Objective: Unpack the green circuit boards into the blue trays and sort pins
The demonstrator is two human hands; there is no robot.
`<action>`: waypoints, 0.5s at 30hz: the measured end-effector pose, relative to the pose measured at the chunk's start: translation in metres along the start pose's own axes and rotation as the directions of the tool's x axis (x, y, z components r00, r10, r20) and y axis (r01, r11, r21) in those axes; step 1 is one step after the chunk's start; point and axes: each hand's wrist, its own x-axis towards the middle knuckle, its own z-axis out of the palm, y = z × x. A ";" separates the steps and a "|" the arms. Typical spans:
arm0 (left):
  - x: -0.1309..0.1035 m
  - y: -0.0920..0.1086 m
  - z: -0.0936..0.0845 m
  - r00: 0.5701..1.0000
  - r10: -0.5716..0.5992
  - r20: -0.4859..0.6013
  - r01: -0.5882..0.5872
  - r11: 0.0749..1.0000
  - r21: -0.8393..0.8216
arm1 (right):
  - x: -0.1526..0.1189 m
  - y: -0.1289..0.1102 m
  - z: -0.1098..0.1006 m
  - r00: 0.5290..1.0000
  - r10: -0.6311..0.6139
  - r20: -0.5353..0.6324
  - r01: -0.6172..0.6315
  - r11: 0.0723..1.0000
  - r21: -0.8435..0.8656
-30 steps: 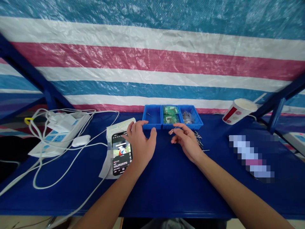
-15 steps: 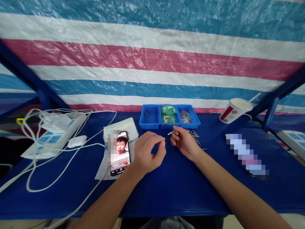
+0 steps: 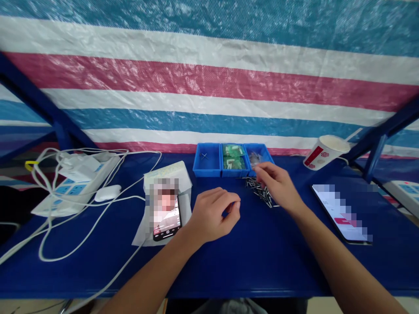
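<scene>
My left hand [image 3: 214,214] is just above the blue tabletop [image 3: 248,266], right of a phone. Its fingers are curled, with thumb and forefinger tips together; whatever they may hold is hidden. Above the far right side of a pile of slim metal rivets [image 3: 260,192] is my right hand [image 3: 278,183], its thumb and fingers drawn together. What lies between those fingertips cannot be made out. Behind the pile stand three joined blue bins. Two thin rivets [image 3: 204,156] lie crossed in the left bin [image 3: 207,170].
Green-and-white packets fill the middle bin [image 3: 234,173]; clear plastic bags [image 3: 255,158] occupy the right one. A lit phone [image 3: 166,218] rests on papers at left, beside cables and a power strip [image 3: 77,187]. At right are a paper cup [image 3: 325,152] and another phone [image 3: 343,218].
My right hand has moved right, from in front of the bins to over the rivet pile. My left hand has shifted slightly right. The left bin shows two crossed rivets where one showed before.
</scene>
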 end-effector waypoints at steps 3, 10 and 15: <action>0.000 0.003 0.002 1.000 -0.006 0.016 0.007 0.999 -0.045 | -0.018 0.015 -0.025 0.979 -0.153 -0.133 0.085 0.905 -0.418; -0.004 -0.002 0.008 0.992 -0.112 0.048 0.115 0.992 -0.054 | -0.049 0.055 -0.021 0.979 -0.202 0.027 0.136 0.546 -0.827; -0.007 -0.006 0.017 0.938 -0.290 0.189 0.266 0.953 0.143 | -0.045 0.056 -0.006 0.972 -0.227 0.064 0.181 0.545 -0.819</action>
